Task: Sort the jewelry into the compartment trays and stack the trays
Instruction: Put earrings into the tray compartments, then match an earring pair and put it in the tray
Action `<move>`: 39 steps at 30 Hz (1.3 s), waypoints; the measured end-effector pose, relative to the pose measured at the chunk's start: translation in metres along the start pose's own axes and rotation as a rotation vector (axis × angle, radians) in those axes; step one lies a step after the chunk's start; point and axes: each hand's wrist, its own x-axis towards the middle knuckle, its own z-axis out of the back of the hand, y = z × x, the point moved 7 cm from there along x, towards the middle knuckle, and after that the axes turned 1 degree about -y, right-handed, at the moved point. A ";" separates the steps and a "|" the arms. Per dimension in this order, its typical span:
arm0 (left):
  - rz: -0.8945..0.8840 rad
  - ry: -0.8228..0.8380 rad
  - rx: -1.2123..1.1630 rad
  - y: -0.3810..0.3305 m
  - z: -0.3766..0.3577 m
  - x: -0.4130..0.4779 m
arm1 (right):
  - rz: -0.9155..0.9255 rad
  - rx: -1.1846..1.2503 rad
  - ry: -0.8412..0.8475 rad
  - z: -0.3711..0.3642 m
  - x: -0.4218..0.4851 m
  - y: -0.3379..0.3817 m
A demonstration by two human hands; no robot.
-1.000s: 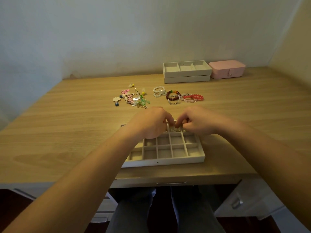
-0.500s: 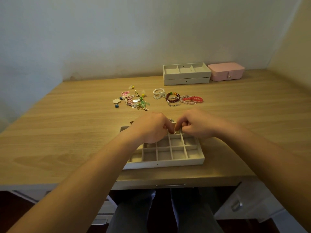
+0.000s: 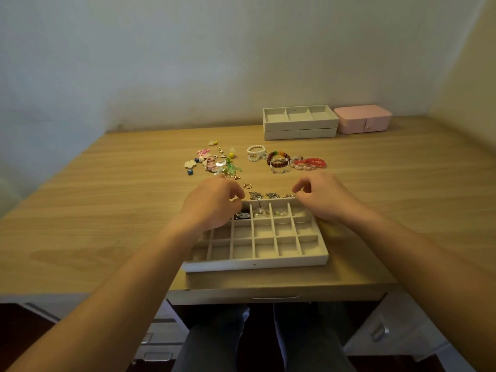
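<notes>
Two knees point(image 3: 214, 342) in dark trousers sit nearest, tucked under the front edge of the wooden desk point(image 3: 107, 210), just below a slim drawer handle point(image 3: 274, 297). A little past that edge lies the compartment tray point(image 3: 255, 263), a pale grid of small square cells. In its far row one cell holds a dark piece point(image 3: 243, 215), and the two cells to the right of it hold pale, glinting bits point(image 3: 261, 212).

The left hand point(image 3: 212, 208) hangs over the tray's far left corner, fingers curled down toward the cell with the dark piece. Whether it pinches anything I cannot tell from here. The right hand point(image 3: 324, 198) sits at the far right corner, knuckles up, fingers curled, thumb and forefinger close together. Whether anything lies between them I cannot tell either.

Between the hands, just beyond the tray's far wall, a few thin silver chains point(image 3: 265, 195) lie on the wood, with a small gold clasp point(image 3: 247, 186) near them.

Farther back on the left is a scatter of little charms point(image 3: 214, 163) in pink, green and white. To its right, close together, lie a pearl bracelet point(image 3: 256, 151), a dark red beaded bracelet point(image 3: 279, 160) and a red bracelet point(image 3: 312, 162).

Against the wall stand two stacked trays point(image 3: 300, 127), the top one split into three compartments, and a closed pink box point(image 3: 362, 120) sits just beside them on the right.
</notes>
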 end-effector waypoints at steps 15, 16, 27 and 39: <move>0.174 -0.010 -0.196 0.064 0.019 0.016 | 0.014 0.015 0.043 -0.025 0.048 0.052; 0.186 -0.022 -0.209 0.068 0.019 0.020 | 0.023 0.037 0.056 -0.028 0.054 0.056; 0.330 -0.133 -0.566 0.104 -0.001 0.092 | 0.037 0.052 0.089 -0.059 0.142 0.070; 0.254 -0.224 -0.686 0.107 -0.008 0.102 | 0.060 -0.072 0.165 -0.083 0.170 0.067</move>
